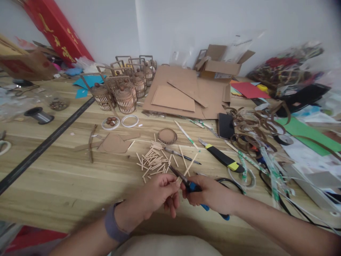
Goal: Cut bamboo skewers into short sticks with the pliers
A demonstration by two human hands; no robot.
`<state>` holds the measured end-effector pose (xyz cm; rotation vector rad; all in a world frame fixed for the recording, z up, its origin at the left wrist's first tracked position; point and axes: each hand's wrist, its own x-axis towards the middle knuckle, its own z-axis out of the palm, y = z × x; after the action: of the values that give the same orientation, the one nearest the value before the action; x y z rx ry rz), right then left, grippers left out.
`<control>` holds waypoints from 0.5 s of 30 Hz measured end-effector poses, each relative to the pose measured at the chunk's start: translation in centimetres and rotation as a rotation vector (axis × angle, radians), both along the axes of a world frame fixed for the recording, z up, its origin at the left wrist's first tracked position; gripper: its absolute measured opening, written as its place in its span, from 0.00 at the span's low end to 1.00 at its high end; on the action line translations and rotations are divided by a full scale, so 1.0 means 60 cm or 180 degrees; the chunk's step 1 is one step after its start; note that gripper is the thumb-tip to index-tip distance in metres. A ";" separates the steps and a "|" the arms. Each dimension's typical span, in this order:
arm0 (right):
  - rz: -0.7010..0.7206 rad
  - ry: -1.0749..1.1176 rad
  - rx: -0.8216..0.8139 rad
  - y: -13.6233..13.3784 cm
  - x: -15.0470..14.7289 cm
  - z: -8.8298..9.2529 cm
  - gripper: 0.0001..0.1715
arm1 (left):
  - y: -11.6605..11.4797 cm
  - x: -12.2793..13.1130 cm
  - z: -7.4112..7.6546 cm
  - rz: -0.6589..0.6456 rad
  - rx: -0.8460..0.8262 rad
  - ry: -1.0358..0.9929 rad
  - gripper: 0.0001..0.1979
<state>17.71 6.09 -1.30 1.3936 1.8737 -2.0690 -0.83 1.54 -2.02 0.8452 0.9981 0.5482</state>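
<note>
Blue-handled pliers [195,187] are gripped in my right hand [213,192], their dark jaws pointing up and left. My left hand [156,195] pinches a thin wooden stick [191,163] close beside the jaws; the stick slants up to the right. Whether the jaws touch it I cannot tell. Just beyond my fingers lies a loose pile of short cut sticks [154,160]. A dark pen [183,155] rests by the pile. Behind it sits a round cardboard base [167,136] with a raised rim.
A black and yellow utility knife [223,157] and a tape roll [247,177] lie right. Small lidded baskets [125,99] with handles stand behind, beside cardboard sheets [173,97]. Brown strips [247,124] tangle near a phone [226,125]. A wire spool [39,115] stands left.
</note>
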 end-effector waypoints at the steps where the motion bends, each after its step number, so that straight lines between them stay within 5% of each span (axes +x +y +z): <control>1: -0.0018 0.0031 0.0022 -0.001 0.000 -0.003 0.07 | -0.001 0.000 -0.002 0.0012 0.0015 0.0004 0.23; 7: 0.0005 0.0095 0.0040 0.002 -0.002 -0.015 0.06 | 0.000 0.000 -0.008 0.0099 0.0097 0.0069 0.22; 15: -0.0179 0.0278 -0.0356 0.003 -0.010 0.021 0.08 | -0.002 -0.002 0.005 0.0094 0.0159 0.0114 0.21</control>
<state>17.10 6.28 -0.02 1.3673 1.7370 -2.2578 -0.96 1.45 -1.69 0.8884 1.0346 0.5867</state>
